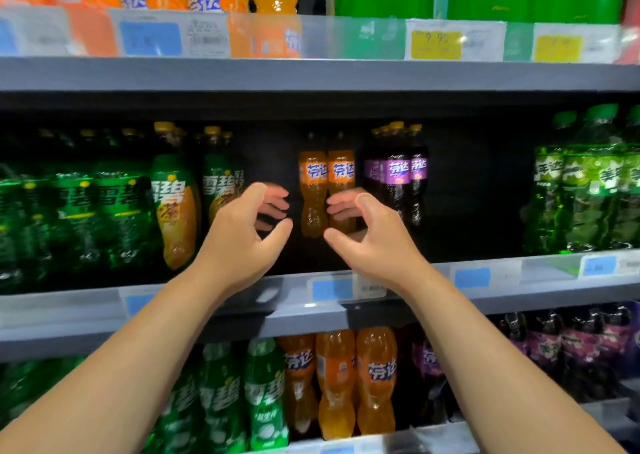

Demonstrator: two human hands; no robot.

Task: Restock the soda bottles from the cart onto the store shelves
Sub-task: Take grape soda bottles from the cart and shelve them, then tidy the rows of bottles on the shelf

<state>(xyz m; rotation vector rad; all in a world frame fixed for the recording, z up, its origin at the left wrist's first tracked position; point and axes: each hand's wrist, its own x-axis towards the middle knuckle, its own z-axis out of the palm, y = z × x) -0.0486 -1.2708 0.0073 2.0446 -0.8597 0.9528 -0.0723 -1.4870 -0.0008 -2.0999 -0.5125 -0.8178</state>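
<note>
Orange Fanta bottles (312, 190), two of them, stand side by side deep on the middle shelf (502, 290), just beyond and between the two hands. The left hand (242, 238) is cupped with thumb and fingers apart, gripping nothing. The right hand (374, 242) is cupped the same way, with its fingertips in front of the right-hand bottle; I cannot tell whether they touch it. Dark shelf space lies under both hands in front of the pair, so I judge this row barely started, with many bottles left to bring. No cart is in view. Right of the right hand stand purple Fanta bottles (398, 176), at least three labels showing. Below the wrists, three more orange bottles (336, 381) front the lower shelf.
</note>
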